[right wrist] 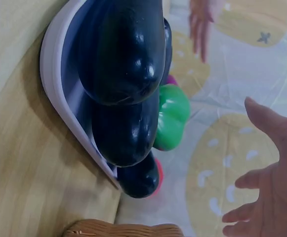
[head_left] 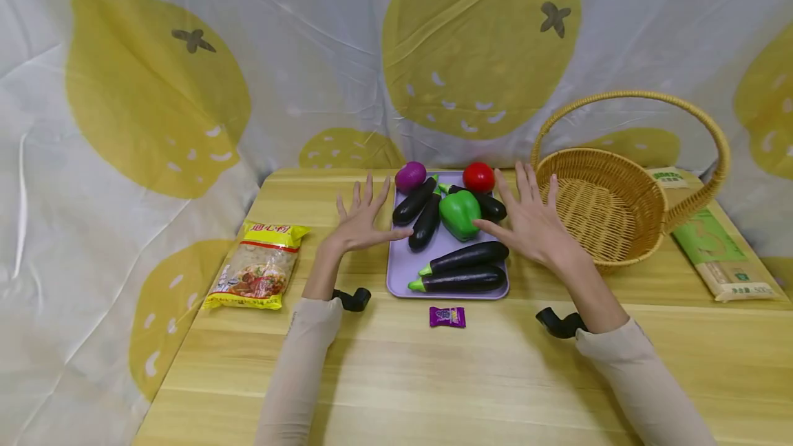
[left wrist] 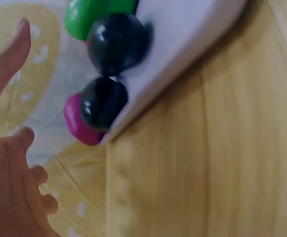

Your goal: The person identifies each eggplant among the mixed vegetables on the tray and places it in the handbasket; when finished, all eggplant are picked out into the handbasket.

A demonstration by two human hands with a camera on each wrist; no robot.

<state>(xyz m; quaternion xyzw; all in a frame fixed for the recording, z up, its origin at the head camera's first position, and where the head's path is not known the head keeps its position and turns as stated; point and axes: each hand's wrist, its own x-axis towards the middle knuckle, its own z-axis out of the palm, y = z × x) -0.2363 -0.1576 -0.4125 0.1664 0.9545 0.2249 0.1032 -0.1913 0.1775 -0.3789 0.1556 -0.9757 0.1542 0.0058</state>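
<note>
Left side first: the left hand hung by the tray's left edge, fingers spread wide, holding nothing. Between the 2 hands sat the lilac tray, carrying 1 purple onion at its far left corner, 5 eggplants, 1 green pepper near the middle and 1 tomato at the far right. The right hand hung beyond the tray's right edge, likewise splayed and without a hold; its wrist view showed it apart from the vegetables. Judgement on progress: nothing was being handled. All 8 vegetables were on the tray; I could not tell whether this was a start or a finish.

Surface, left to right: a yellow-ended food bag lay flat; 1 purple candy lay just in front of the tray; a wicker basket, woven bottom showing, stood beside a green-and-tan packet. The table was pale wood. A white curtain printed with lemons hung behind.
</note>
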